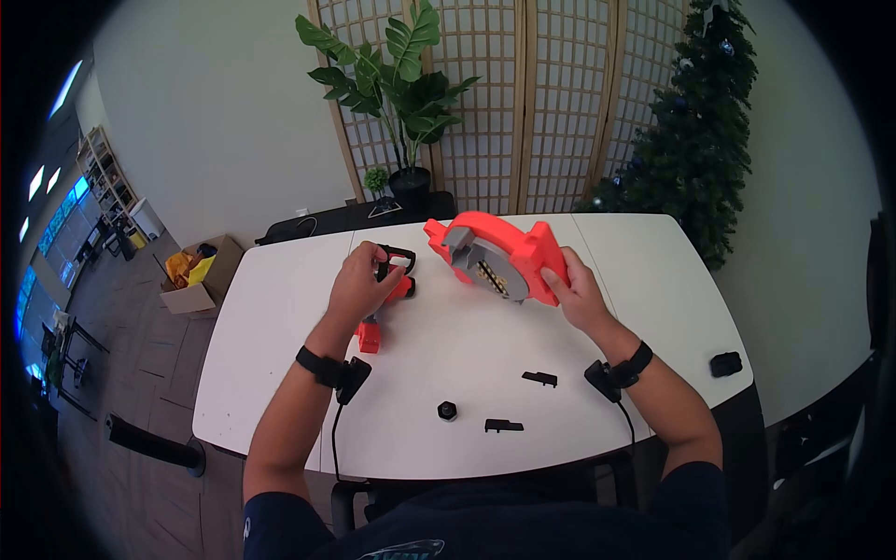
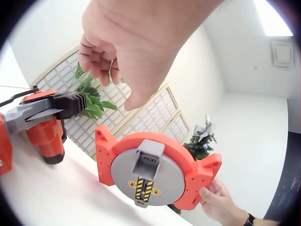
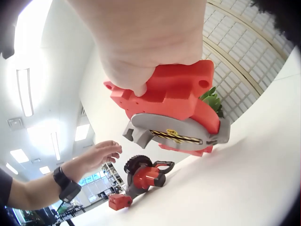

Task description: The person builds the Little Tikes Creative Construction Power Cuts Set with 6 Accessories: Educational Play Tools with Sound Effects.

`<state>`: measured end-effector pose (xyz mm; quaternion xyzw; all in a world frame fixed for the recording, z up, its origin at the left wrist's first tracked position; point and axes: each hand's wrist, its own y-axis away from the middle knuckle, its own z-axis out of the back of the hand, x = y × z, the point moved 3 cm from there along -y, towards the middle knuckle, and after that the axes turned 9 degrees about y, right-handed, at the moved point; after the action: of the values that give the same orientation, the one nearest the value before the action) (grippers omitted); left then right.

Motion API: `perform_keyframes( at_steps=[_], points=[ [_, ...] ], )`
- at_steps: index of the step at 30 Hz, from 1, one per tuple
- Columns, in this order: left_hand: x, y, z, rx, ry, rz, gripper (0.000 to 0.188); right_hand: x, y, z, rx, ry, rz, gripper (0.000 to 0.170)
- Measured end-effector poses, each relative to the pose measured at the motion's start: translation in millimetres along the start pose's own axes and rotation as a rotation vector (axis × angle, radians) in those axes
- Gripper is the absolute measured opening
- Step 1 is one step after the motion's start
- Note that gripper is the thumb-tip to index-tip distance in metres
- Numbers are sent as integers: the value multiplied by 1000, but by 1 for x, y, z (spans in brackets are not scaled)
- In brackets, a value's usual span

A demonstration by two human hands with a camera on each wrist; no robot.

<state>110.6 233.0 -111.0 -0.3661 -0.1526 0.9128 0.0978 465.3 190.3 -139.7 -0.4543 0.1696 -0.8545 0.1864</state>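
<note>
My right hand (image 1: 581, 297) grips one end of a red plastic frame (image 1: 537, 250) with a grey disc set in it. A grey bracket and a yellow-and-black striped strip show on the disc (image 2: 123, 175) in the left wrist view. The frame is raised and tilted over the table. My left hand (image 1: 359, 285) hovers by a red, grey and black toy power tool (image 3: 146, 178) with a black handle. Its fingers (image 2: 104, 70) are loosely bent with nothing between them, apart from the tool in both wrist views. In the head view that hand partly covers the tool.
On the white table (image 1: 280, 392) lie two flat black pieces (image 1: 539, 378) (image 1: 504, 427) and a black hex nut (image 1: 448, 411). A small black object (image 1: 725, 364) lies near the right edge. Behind stand a potted plant (image 1: 411, 187) and a folding screen (image 1: 569, 112).
</note>
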Motion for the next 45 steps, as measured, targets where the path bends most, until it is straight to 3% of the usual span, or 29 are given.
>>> perform_keyframes(
  at_steps=[1,5,9,11,13,21,24,28,30,31,33,38,45],
  points=[
    [3,2,-4,29,70,-24,50,-6,-1,1,-67,-236,-19,23],
    [3,12,-18,180,248,-6,69,-4,-2,8,-92,-583,-102,29],
    [-6,24,-26,259,318,14,77,-5,4,8,-63,-787,-240,29],
    [-16,31,-29,412,571,74,76,-8,7,5,-43,-824,-288,28],
    [-14,33,-31,422,546,98,78,-11,9,2,-22,-862,-337,27],
    [-20,46,-36,451,528,155,78,-21,23,-17,17,-821,-761,26],
    [-20,48,-41,440,466,83,80,-30,24,-24,18,-769,-782,33],
    [-22,51,-48,432,444,41,87,-32,25,-30,19,-671,-784,42],
    [-22,51,-51,437,503,13,90,-50,22,-40,134,-502,-475,65],
    [-20,51,-51,436,482,48,92,-56,24,-43,135,-502,-476,65],
    [-22,51,-50,436,461,82,94,-59,28,-44,130,-183,-552,82],
    [-8,50,-59,467,325,13,105,-60,29,-48,207,-163,-588,99],
    [-17,56,-60,492,251,50,101,-54,27,-45,278,-70,-548,112]
  ],
)
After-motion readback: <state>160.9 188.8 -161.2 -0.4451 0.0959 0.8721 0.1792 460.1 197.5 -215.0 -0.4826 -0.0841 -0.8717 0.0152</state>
